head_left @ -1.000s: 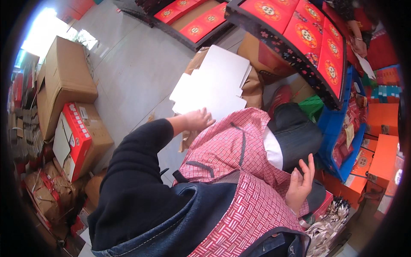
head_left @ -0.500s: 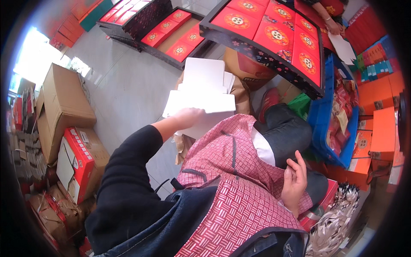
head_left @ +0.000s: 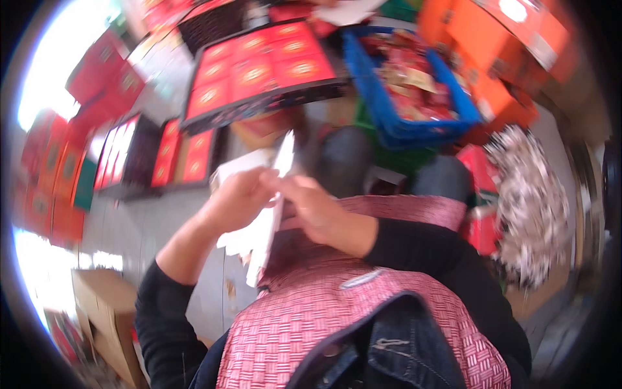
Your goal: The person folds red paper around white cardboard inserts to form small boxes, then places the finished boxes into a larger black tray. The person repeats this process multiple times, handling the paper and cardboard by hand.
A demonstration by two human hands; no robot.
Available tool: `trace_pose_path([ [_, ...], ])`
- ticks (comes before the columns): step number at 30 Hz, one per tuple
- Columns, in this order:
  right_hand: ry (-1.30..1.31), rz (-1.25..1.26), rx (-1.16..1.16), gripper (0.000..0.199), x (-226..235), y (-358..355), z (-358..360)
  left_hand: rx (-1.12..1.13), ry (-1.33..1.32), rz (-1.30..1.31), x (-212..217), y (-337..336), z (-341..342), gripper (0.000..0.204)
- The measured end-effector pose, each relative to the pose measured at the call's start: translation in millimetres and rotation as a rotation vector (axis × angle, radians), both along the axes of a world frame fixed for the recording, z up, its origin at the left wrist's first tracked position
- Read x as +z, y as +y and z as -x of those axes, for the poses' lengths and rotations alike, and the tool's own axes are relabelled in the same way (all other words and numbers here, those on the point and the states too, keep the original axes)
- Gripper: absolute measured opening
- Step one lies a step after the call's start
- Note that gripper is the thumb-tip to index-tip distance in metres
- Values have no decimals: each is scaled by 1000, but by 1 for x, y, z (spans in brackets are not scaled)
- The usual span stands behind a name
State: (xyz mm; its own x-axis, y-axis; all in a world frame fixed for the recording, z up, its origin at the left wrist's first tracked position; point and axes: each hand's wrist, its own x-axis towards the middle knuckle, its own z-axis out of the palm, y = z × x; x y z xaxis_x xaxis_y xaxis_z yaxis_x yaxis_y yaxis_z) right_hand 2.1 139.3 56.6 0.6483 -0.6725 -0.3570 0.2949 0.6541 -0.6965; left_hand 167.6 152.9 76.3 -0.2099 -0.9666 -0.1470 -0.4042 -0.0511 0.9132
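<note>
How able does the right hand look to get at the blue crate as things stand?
Probably yes: nothing seems to block the way over the knees to the near side of the blue crate. But the right hand is busy at the white card alongside the left hand, and blur hides the grip.

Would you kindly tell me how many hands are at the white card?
2: the left hand left of the white card, the right hand right of it, both at its upper half. No other hand seems hidden there.
</note>
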Motion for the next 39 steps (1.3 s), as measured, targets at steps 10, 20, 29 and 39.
trace_pose_path([
  [10,597,659,-537,16,-42,-10,71,-229,418,-29,-16,-13,79,46],
  [20,1031,919,-82,29,69,-127,348,19,-259,419,-4,-125,53,44],
  [29,1282,838,108,29,9,-217,357,-107,57,-13,-83,-142,119,53],
  [39,1227,1154,-597,34,29,-222,331,-219,856,-309,-90,-248,156,27],
])
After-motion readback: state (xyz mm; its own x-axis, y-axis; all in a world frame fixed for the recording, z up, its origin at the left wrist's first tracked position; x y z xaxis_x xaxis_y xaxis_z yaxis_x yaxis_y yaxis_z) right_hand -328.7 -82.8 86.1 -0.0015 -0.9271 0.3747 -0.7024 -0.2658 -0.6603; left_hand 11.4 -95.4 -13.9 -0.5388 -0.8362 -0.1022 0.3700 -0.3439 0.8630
